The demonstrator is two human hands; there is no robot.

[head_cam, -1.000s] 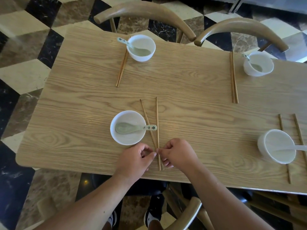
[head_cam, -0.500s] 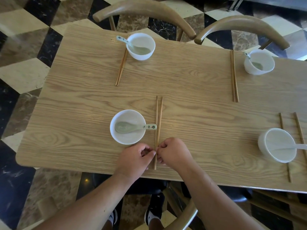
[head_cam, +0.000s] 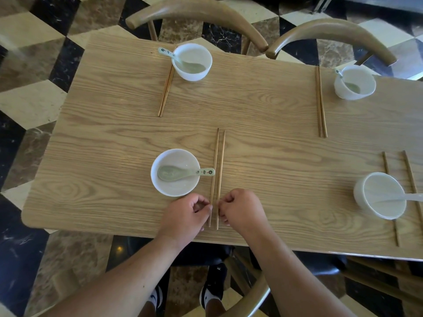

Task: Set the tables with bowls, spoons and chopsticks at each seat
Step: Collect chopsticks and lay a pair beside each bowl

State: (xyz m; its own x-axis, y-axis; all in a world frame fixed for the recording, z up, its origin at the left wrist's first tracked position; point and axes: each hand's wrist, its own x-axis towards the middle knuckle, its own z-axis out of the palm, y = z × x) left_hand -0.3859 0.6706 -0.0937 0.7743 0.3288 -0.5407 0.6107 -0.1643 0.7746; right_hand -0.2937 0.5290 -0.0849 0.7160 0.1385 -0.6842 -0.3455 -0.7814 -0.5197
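A wooden worktop (head_cam: 263,110) is carrying four place settings over a checkered marble floor (head_cam: 29,104). At the near seat, the left hand (head_cam: 186,215) and right hand (head_cam: 240,211) are lying close side by side on the wood, each loosely curled, with a pair of chopsticks (head_cam: 217,177) running between them. The left fingertips are pinching at the left stick and the right fingertips are touching the right stick near their lower ends; whether either stick is actually gripped is too small to tell. The two sticks are lying almost parallel, a thin gap apart, pointing away from the person. Just left of them a white bowl (head_cam: 175,172) is sitting upright with a pale green spoon (head_cam: 183,173) resting across it, its handle tip reaching over the rim and touching the left stick. At the far left seat another bowl (head_cam: 191,62) is holding a spoon, with chopsticks (head_cam: 166,88) lying tight together beside it. At the far right seat a third bowl (head_cam: 354,82) is standing near a closed pair (head_cam: 321,104). At the right edge, a fourth bowl (head_cam: 380,195) with a white spoon is sitting over two spread sticks (head_cam: 409,172). Two curved chair backs (head_cam: 206,13) are standing behind the far edge.
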